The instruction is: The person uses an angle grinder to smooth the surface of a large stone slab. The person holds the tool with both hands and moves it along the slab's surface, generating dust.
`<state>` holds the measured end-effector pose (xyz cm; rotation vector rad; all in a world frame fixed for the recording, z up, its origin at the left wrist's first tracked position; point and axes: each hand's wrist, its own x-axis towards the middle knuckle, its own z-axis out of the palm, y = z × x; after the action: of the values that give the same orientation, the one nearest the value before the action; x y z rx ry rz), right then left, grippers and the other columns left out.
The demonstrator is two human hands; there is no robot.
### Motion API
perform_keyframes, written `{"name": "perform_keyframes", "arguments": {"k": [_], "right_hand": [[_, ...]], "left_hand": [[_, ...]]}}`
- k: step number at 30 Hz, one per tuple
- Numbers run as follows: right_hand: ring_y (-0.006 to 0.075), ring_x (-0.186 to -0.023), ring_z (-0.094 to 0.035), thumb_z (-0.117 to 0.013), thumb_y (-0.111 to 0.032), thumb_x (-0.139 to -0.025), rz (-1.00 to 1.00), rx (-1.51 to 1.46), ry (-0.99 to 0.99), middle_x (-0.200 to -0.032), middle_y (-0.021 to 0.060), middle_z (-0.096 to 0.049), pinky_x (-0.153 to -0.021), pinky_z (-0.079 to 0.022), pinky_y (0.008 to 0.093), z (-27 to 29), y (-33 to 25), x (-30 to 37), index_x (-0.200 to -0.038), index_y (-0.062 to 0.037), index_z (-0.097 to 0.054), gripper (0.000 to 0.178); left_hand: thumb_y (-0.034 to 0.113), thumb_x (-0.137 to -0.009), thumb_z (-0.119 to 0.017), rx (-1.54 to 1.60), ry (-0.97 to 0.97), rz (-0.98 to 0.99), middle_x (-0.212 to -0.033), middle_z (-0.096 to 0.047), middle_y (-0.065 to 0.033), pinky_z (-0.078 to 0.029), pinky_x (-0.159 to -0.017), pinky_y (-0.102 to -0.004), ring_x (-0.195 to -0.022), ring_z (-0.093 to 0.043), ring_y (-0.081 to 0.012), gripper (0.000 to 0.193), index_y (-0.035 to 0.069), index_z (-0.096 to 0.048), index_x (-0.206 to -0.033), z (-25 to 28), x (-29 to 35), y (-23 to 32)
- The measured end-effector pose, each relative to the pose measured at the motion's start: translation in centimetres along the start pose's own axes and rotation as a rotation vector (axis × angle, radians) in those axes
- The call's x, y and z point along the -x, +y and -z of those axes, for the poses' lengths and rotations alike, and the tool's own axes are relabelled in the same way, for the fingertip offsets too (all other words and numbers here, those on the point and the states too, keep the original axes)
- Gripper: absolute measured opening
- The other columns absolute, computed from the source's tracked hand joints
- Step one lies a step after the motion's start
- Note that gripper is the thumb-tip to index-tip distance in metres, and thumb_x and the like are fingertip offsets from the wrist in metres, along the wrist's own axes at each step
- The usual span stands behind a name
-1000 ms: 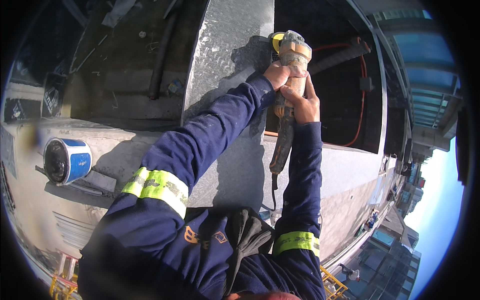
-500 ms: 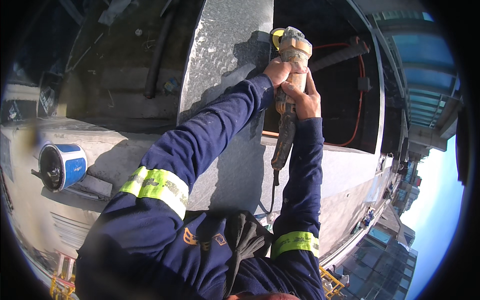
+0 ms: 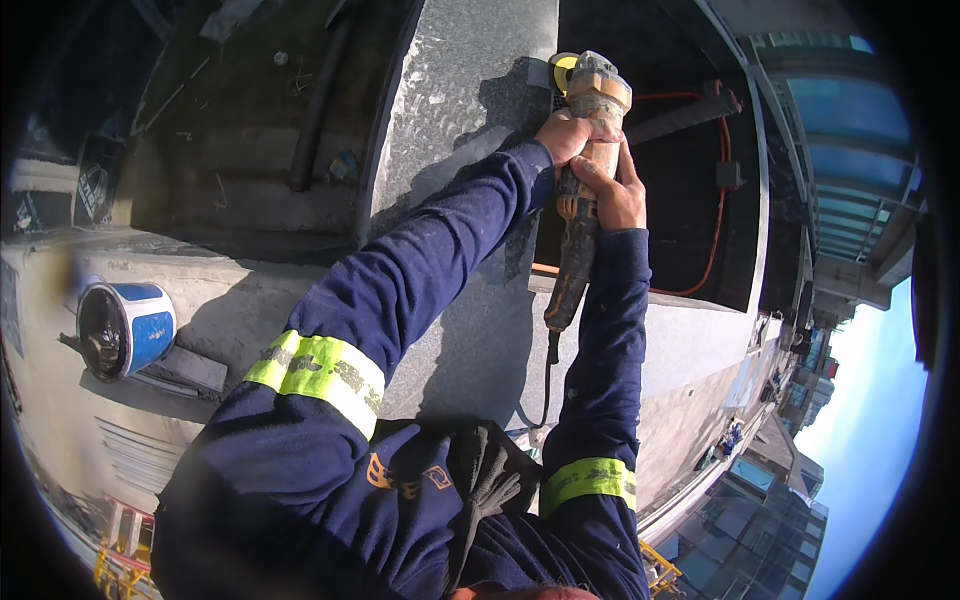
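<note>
Both of my hands grip a worn, dusty orange and dark angle grinder (image 3: 598, 105). My left hand (image 3: 566, 137) is closed round it near the head. Just below, my right hand (image 3: 620, 190) wraps the body from the right side. The yellow disc (image 3: 563, 72) shows at the left of the head, by the right edge of a grey slab (image 3: 455, 110); whether it touches that edge I cannot tell. From the grinder's lower end a black cord (image 3: 551, 375) hangs toward my body.
Dark recesses flank the slab; a black pipe (image 3: 318, 120) lies in the left one. An orange cable (image 3: 722, 200) runs through the right one beside a grey pipe (image 3: 680, 117). A blue and white bucket (image 3: 128, 330) sits on the ledge at left. Buildings stand beyond the right edge.
The grinder and both hands appear slightly farther right in the picture, and the slab has shifted the same way. My grip looks the same.
</note>
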<state>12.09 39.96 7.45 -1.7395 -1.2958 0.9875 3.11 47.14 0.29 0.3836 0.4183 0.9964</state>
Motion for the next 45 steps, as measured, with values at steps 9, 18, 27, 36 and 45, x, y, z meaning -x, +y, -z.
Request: {"name": "perform_keyframes", "arguments": {"k": [9, 18, 27, 36, 45], "right_hand": [[0.0251, -0.106, -0.066, -0.065, -0.035, -0.096, -0.004, -0.049, 0.061, -0.120, 0.0242, -0.063, -0.084, -0.056, 0.0334, 4.9, -0.3, 7.6, -0.154, -0.0028, -0.027, 0.076], [0.0292, -0.113, -0.062, -0.072, -0.046, -0.088, 0.030, -0.083, 0.318, -0.120, 0.0203, -0.064, -0.095, -0.051, 0.0412, 10.4, 8.9, 31.7, -0.149, -0.0007, -0.038, 0.083], [0.0321, -0.115, -0.061, -0.078, -0.024, -0.082, -0.162, 0.246, 0.474, -0.125, 0.0189, -0.061, -0.098, -0.049, 0.0430, 3.0, 24.3, 41.6, -0.148, -0.0108, -0.043, 0.076], [0.0228, -0.103, -0.066, -0.072, -0.013, -0.087, 0.005, 0.048, 0.964, -0.117, 0.0153, -0.065, -0.090, -0.053, 0.0354, 9.3, 17.9, 37.6, -0.141, -0.0070, -0.049, 0.060], [0.0318, -0.112, -0.065, -0.081, -0.041, -0.082, 1.169, 0.482, 0.534, -0.124, 0.0239, -0.063, -0.097, -0.054, 0.0419, 6.2, -12.6, 28.1, -0.142, -0.0016, -0.045, 0.080]], "left_hand": [[0.018, -0.075, -0.077, -0.191, -0.228, -0.169, -0.096, -0.065, -0.0086, -0.054, -0.086, -0.0359, -0.090, -0.065, -0.0199, 0.042, 0.003, -0.062, -0.110, -4.3, 3.0, -0.3], [0.019, -0.076, -0.074, -0.186, -0.297, -0.413, -0.086, -0.067, -0.0107, -0.062, -0.071, -0.0418, -0.075, -0.070, -0.0227, 0.036, 0.002, -0.060, -0.104, -11.1, 8.4, 1.6], [0.017, -0.093, -0.061, 0.058, -0.729, -0.410, -0.100, -0.062, -0.0090, -0.056, -0.078, -0.0369, -0.087, -0.064, -0.0205, 0.027, 0.004, -0.055, -0.116, -18.7, 14.7, 12.6], [0.014, -0.092, -0.063, -0.201, -0.545, -0.846, -0.114, -0.058, -0.0091, -0.053, -0.083, -0.0349, -0.098, -0.061, -0.0193, 0.040, 0.004, -0.047, -0.128, -17.2, 25.0, 23.9], [0.010, -0.091, -0.064, -0.257, -0.434, -1.113, -0.128, -0.053, -0.0092, -0.051, -0.089, -0.0329, -0.108, -0.058, -0.0181, 0.055, 0.005, -0.039, -0.140, -15.7, 26.4, 21.9]]}}
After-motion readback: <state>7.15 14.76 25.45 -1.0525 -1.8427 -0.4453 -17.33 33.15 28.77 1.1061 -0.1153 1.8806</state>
